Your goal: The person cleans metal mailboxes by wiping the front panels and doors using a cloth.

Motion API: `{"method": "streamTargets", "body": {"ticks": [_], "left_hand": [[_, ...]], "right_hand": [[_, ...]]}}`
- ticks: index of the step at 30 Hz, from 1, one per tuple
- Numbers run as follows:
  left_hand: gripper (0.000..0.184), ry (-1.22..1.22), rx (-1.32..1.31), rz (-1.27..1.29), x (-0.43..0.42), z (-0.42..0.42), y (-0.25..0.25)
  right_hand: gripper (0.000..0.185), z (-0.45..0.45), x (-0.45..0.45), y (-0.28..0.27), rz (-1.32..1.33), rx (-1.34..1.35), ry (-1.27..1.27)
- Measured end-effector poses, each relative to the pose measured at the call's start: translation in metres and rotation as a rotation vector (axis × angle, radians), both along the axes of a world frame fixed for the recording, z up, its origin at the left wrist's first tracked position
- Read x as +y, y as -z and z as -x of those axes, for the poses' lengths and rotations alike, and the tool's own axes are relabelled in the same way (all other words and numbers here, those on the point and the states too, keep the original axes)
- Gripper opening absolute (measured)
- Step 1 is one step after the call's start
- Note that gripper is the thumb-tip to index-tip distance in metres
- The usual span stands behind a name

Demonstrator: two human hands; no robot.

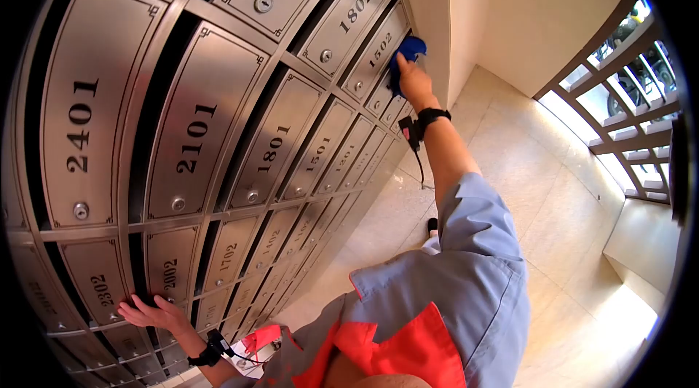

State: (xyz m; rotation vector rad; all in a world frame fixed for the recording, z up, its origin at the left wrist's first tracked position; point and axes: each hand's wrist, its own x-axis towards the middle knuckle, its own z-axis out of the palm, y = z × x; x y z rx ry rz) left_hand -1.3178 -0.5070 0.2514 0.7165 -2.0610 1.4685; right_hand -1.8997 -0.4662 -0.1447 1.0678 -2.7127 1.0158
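Observation:
My right hand is closed on a blue cloth, pressed against the metal mailboxes beside the door marked 1502. Part of the cloth is hidden behind the fingers. Lower down on the left, my left hand lies with its fingers spread, touching the mailbox fronts near the lower ends of doors 2302 and 2002. It holds nothing. Each wrist has a black strap with a small device and a cable.
Rows of numbered steel mailboxes with round locks, such as 2101, fill the left side. A cream wall borders them. Pale floor tiles stretch to the right, toward a barred gate. A red-and-white item shows beside my body.

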Motion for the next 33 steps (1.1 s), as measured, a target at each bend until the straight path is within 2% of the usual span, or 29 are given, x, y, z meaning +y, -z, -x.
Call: {"method": "streamTargets", "body": {"ticks": [5, 9, 10, 13, 15, 16, 17, 19, 20, 24, 29, 33], "left_hand": [[0.046, -0.026, -0.013, 0.002, 0.001, 0.002, 0.002], [0.046, -0.035, -0.039, 0.014, 0.002, 0.006, 0.002], [0.046, -0.038, -0.046, 0.018, 0.002, 0.006, 0.003], [0.046, -0.041, -0.057, 0.024, 0.004, 0.010, 0.000], [0.046, -0.041, -0.058, 0.029, 0.003, 0.012, 0.004], [0.047, -0.043, -0.067, 0.033, 0.002, 0.010, 0.003], [0.047, -0.047, -0.079, 0.036, 0.001, 0.008, 0.002], [0.048, -0.060, -0.091, 0.045, 0.000, 0.006, 0.002], [0.048, -0.059, -0.094, 0.044, 0.000, 0.006, 0.002], [0.048, -0.060, -0.101, 0.044, 0.000, 0.008, 0.002], [0.049, -0.088, -0.107, 0.025, -0.001, 0.005, 0.003], [0.050, -0.055, -0.122, 0.063, -0.004, 0.006, 0.002]], "right_hand": [[0.048, 0.040, -0.012, 0.004, 0.036, -0.100, 0.106], [0.050, 0.037, -0.012, 0.010, 0.130, -0.103, 0.140], [0.055, 0.033, -0.009, 0.015, 0.173, -0.206, 0.154], [0.059, 0.000, 0.012, 0.070, 0.506, -0.532, 0.414], [0.059, -0.014, 0.023, 0.127, 0.522, -0.592, 0.426], [0.058, -0.020, 0.029, 0.117, 0.456, -0.678, 0.391], [0.057, -0.023, 0.026, 0.117, 0.460, -0.490, 0.313], [0.054, -0.019, 0.020, 0.112, 0.339, -0.454, 0.114], [0.051, -0.015, 0.017, 0.096, 0.135, -0.473, 0.083], [0.049, 0.018, -0.003, 0.101, -0.296, -0.343, 0.014], [0.049, 0.048, -0.009, 0.093, -0.290, -0.394, 0.033], [0.048, 0.032, -0.008, 0.101, -0.191, -0.365, 0.028]]}}
